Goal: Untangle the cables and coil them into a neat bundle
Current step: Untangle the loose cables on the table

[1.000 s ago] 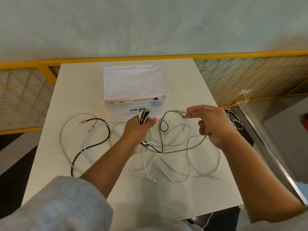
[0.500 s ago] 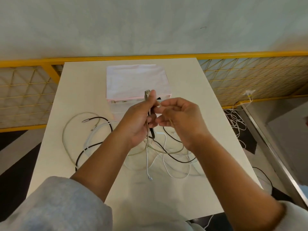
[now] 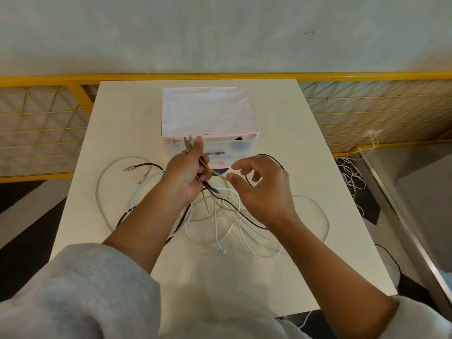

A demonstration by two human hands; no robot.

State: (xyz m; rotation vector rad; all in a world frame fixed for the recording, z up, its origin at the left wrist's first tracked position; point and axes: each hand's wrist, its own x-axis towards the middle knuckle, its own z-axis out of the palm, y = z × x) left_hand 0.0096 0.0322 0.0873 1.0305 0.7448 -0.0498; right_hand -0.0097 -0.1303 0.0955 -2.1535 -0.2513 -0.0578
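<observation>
Several cables point(image 3: 188, 142) run through curled fingers point(image 3: 205, 176) of the left hand point(image 3: 186, 176); the right hand point(image 3: 260, 192) hovers alongside, fingers open.

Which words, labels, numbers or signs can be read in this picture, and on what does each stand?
Nothing is readable.
Dark label on the front of the box: too blurred to read.
Blue and green sticker below it: too blurred to read.
On the cables and the table: no marks seen.
</observation>
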